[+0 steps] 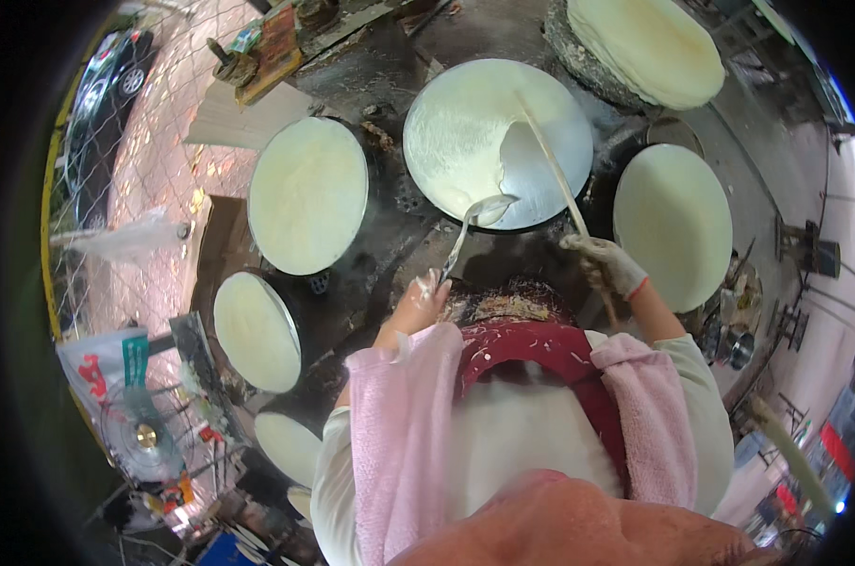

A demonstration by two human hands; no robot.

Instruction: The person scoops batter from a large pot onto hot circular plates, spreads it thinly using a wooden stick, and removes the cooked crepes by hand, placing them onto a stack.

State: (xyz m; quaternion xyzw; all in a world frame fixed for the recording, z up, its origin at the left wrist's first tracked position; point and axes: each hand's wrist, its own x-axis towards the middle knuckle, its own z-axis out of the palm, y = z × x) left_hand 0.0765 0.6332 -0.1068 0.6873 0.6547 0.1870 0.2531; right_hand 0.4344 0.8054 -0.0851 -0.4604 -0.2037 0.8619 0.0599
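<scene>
My left hand [425,297], bare and smeared with white batter, grips the handle of a metal ladle [485,206]. The ladle's bowl lies at the near edge of a round metal griddle [540,180], where pale batter [455,134] covers the surface except for a bare patch at the lower right. In a thin glove, my right hand [604,263] holds a long wooden stick [556,170], whose far end reaches over the batter near the griddle's top. A red basin [519,339] with white splashes is right in front of my body.
Round griddles covered in pale batter stand at left [308,197], lower left [257,332] and right [673,226]. A thick stack of pale flatbreads [646,49] lies at the upper right. Left are a cardboard sheet [250,113], a wire mesh fence and a fan [146,436].
</scene>
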